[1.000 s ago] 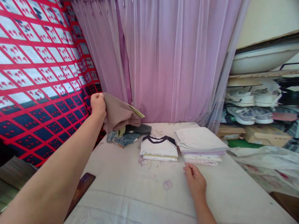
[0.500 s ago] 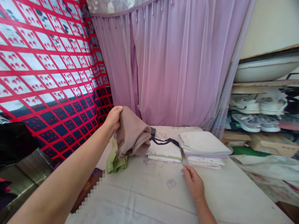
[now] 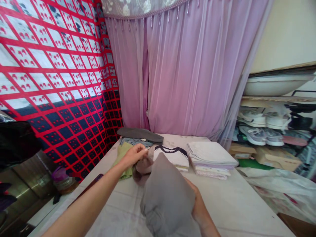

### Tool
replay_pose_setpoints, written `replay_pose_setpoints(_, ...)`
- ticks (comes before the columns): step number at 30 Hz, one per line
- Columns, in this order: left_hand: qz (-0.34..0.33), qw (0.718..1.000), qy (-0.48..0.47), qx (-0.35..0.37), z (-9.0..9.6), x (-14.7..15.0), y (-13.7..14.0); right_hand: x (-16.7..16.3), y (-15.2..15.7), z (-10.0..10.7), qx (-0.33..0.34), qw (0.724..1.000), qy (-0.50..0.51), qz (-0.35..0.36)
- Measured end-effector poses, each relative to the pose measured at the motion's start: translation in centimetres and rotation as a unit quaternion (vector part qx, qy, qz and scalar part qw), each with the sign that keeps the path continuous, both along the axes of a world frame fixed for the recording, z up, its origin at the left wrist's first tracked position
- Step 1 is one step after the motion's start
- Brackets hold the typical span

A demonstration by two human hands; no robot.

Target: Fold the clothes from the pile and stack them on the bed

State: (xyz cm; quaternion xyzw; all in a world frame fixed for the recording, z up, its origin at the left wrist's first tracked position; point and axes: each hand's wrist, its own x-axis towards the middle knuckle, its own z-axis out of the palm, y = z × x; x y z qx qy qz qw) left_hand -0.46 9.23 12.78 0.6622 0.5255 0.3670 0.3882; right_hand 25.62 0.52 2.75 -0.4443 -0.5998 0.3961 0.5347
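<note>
A soft grey-brown garment (image 3: 170, 197) hangs bunched between my two hands above the bed, its exact kind unclear. My left hand (image 3: 137, 154) pinches one edge of it, thumb and fingers together. At the garment's right side, my right hand (image 3: 195, 194) grips the cloth, its fingertips hidden by the fabric. Just beyond lies a folded white shirt (image 3: 172, 158) with a dark neckline, partly covered by the garment. A green garment (image 3: 124, 151) lies beneath and beside my left wrist. Behind it are a blue denim piece (image 3: 135, 141) and a dark grey folded garment (image 3: 140, 134).
A folded stack topped by a white towel (image 3: 212, 153) sits to the right on the pale bed sheet (image 3: 234, 204). Purple curtains (image 3: 185, 75) hang behind. Shelves with shoes (image 3: 261, 135) stand at the right; a red-gridded cloth (image 3: 56, 75) covers the left side.
My left hand has come down and toward the middle with the garment, uncovering the grey and denim pieces behind. My right hand, empty before, now holds the garment, which is nearer me.
</note>
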Motion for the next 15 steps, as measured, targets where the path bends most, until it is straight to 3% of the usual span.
replay_pose_setpoints(2,0.091,0.976,0.183,0.075,-1.7,-3.8,1.0,3.0,-0.1,-0.3,-0.024,0.996,-0.019,-0.084)
replay_pose_setpoints(4,0.168,0.931,0.323,0.019,-4.1,-7.1,1.5,6.0,0.2,-1.1,-0.04,0.983,-0.057,-0.171)
replay_pose_setpoints(6,0.204,0.91,0.354,-0.068,-6.4,-9.3,1.5,8.2,0.5,-2.0,-0.053,0.975,-0.065,-0.207)
replay_pose_setpoints(9,0.201,0.92,0.323,-0.097,-8.3,-10.4,1.5,9.4,0.7,-2.6,-0.072,0.978,-0.115,-0.157)
replay_pose_setpoints(12,0.187,0.942,0.267,-0.081,-7.1,-10.0,2.9,9.0,0.7,-2.5,-0.099,0.959,-0.216,-0.155)
replay_pose_setpoints(15,0.182,0.966,0.178,-0.051,-3.1,-9.1,6.2,8.4,0.7,-2.1,-0.104,0.934,-0.288,-0.184)
